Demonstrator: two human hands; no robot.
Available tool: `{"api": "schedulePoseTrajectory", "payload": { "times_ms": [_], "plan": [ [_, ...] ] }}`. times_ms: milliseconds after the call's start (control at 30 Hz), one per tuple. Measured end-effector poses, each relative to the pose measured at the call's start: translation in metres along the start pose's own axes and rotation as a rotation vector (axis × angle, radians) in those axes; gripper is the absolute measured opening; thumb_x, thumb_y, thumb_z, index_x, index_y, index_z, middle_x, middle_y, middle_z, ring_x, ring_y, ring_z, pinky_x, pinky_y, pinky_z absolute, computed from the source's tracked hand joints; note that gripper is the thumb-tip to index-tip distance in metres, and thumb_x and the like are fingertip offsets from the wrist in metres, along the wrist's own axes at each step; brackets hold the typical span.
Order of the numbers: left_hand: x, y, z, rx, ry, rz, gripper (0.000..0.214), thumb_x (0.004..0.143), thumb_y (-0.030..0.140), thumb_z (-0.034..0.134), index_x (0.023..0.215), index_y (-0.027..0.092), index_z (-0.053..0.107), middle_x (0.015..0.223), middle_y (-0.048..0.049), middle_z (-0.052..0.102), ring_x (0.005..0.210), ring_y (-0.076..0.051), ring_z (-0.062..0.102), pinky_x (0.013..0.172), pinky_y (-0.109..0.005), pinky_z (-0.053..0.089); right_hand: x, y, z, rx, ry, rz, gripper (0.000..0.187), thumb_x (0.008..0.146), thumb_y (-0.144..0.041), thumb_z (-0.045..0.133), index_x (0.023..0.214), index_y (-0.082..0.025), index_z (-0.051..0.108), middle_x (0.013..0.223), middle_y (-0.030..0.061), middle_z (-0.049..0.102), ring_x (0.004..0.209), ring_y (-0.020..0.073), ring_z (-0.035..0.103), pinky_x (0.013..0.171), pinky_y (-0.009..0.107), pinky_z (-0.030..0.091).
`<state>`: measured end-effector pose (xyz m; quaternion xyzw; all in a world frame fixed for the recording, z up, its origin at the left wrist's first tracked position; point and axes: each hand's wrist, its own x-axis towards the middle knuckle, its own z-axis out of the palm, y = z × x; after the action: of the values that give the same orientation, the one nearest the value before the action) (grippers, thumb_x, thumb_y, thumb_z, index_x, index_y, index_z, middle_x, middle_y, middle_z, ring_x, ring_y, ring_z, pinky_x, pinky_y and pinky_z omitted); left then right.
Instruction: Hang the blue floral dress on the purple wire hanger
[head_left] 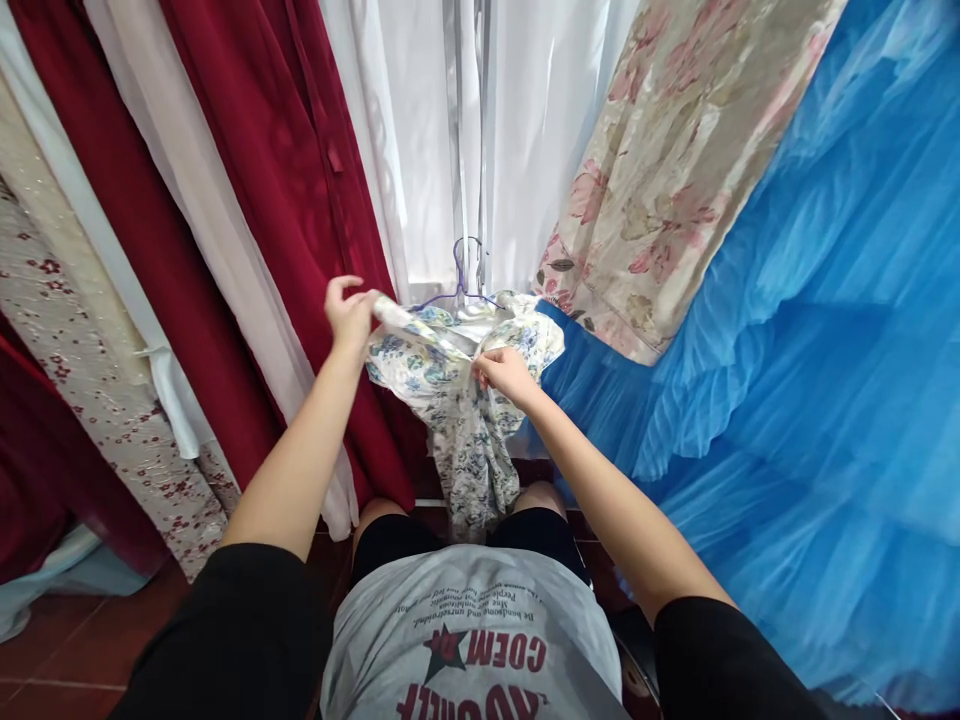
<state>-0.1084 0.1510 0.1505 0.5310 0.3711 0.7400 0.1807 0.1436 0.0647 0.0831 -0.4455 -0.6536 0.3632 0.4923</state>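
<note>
Right hand [508, 374] pinches the dress [465, 430] just below the hanger [460, 291]; left hand [351, 318], its hold unclear, sits farther off, left of the hanger; the dress hangs lengthwise beneath.

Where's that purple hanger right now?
In the head view, the purple hanger is near the middle, at the neckline of the blue-flowered garment, in front of white fabric and a little above the person's right hand.
</note>
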Motion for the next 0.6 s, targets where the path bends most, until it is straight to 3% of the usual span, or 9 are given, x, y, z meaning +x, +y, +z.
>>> {"api": "schedulePoseTrajectory", "payload": {
  "times_ms": [33, 100, 167, 267, 433, 500, 600],
  "plan": [
    [0.002, -0.012, -0.014, -0.003, 0.076, -0.137, 0.035, 0.07, 0.017, 0.063, 0.101, 0.022, 0.047, 0.081, 0.0021, 0.055, 0.069, -0.011, 0.058, 0.062, -0.021, 0.046, -0.001, 0.0, 0.001, 0.002, -0.007, 0.005, 0.028, 0.077, -0.021, 0.056, 0.05, -0.018, 0.063, 0.042, -0.0001, 0.057, 0.042, 0.0122, 0.05, 0.048, 0.024, 0.036],
    [-0.007, -0.034, -0.035, 0.01, 0.101, -0.333, 0.034, 0.069, 0.021, 0.061, 0.099, 0.022, 0.044, 0.077, 0.0034, 0.052, 0.064, -0.011, 0.055, 0.06, -0.022, 0.045, -0.003, 0.002, 0.004, 0.012, -0.012, 0.018, 0.028, 0.076, -0.021, 0.055, 0.049, -0.019, 0.062, 0.041, -0.0001, 0.057, 0.041, 0.0119, 0.048, 0.046, 0.024, 0.035],
    [-0.03, -0.055, -0.046, 0.036, 0.051, -0.393, 0.031, 0.069, 0.024, 0.06, 0.096, 0.022, 0.045, 0.073, 0.0031, 0.052, 0.06, -0.012, 0.053, 0.056, -0.023, 0.042, -0.003, 0.008, 0.003, 0.024, 0.003, 0.043, 0.029, 0.076, -0.022, 0.054, 0.049, -0.019, 0.061, 0.04, -0.0001, 0.055, 0.04, 0.0116, 0.045, 0.044, 0.024, 0.033],
    [-0.074, -0.079, -0.047, 0.08, -0.032, -0.426, 0.03, 0.066, 0.025, 0.062, 0.092, 0.021, 0.049, 0.07, 0.0024, 0.055, 0.059, -0.013, 0.052, 0.055, -0.023, 0.039, -0.009, 0.026, -0.008, 0.028, 0.035, 0.101, 0.03, 0.079, -0.026, 0.052, 0.05, -0.02, 0.059, 0.04, -0.0003, 0.054, 0.037, 0.0109, 0.04, 0.042, 0.024, 0.03],
    [-0.133, -0.086, -0.026, 0.065, -0.342, -0.481, 0.032, 0.059, 0.025, 0.072, 0.085, 0.02, 0.054, 0.064, 0.0001, 0.061, 0.058, -0.016, 0.056, 0.055, -0.026, 0.041, -0.036, 0.063, -0.046, -0.081, -0.044, 0.228, 0.033, 0.08, -0.029, 0.056, 0.048, -0.019, 0.058, 0.039, 0.0008, 0.054, 0.036, 0.0108, 0.039, 0.042, 0.025, 0.031],
    [-0.148, -0.074, -0.009, 0.019, -0.48, -0.48, 0.037, 0.061, 0.028, 0.074, 0.092, 0.019, 0.056, 0.066, -0.0009, 0.064, 0.058, -0.017, 0.058, 0.055, -0.027, 0.043, -0.046, 0.072, -0.056, -0.147, -0.136, 0.28, 0.028, 0.073, -0.027, 0.066, 0.048, -0.019, 0.06, 0.04, 0.0012, 0.055, 0.037, 0.0116, 0.042, 0.042, 0.026, 0.032],
    [-0.165, -0.043, 0.028, -0.059, -0.619, -0.423, 0.046, 0.068, 0.034, 0.074, 0.107, 0.022, 0.054, 0.075, -0.0002, 0.065, 0.06, -0.015, 0.059, 0.057, -0.025, 0.044, -0.058, 0.073, -0.056, -0.21, -0.24, 0.278, 0.023, 0.052, -0.02, 0.086, 0.057, -0.018, 0.065, 0.05, -0.001, 0.06, 0.047, 0.0135, 0.051, 0.049, 0.026, 0.038]
  ]
}}
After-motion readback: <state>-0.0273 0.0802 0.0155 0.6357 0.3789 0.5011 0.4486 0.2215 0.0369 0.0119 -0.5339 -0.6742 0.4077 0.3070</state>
